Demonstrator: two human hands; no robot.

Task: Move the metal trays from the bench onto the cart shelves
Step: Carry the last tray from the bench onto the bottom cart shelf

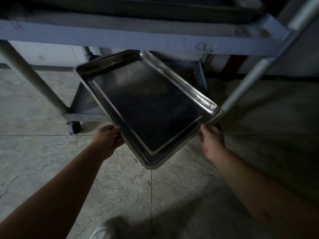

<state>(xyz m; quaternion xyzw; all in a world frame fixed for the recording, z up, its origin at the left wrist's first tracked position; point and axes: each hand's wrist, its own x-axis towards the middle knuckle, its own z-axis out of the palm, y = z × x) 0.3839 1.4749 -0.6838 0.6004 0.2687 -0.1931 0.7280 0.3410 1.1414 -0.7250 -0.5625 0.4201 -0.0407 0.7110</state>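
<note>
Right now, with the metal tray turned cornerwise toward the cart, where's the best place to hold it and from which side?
Hold the metal tray by its raised rolled rim, one hand on each edge beside the near corner, coming from the left and right. That is probably steadiest: the tray is broad, shallow and tilted, and has no handles. The left hand and right hand already grip there, fingers hooked under the rim.

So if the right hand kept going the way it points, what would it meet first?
Probably the cart's post: the right hand, gripping the tray, points up toward the post's lower end just beyond its fingers. Depth is unclear.
</note>
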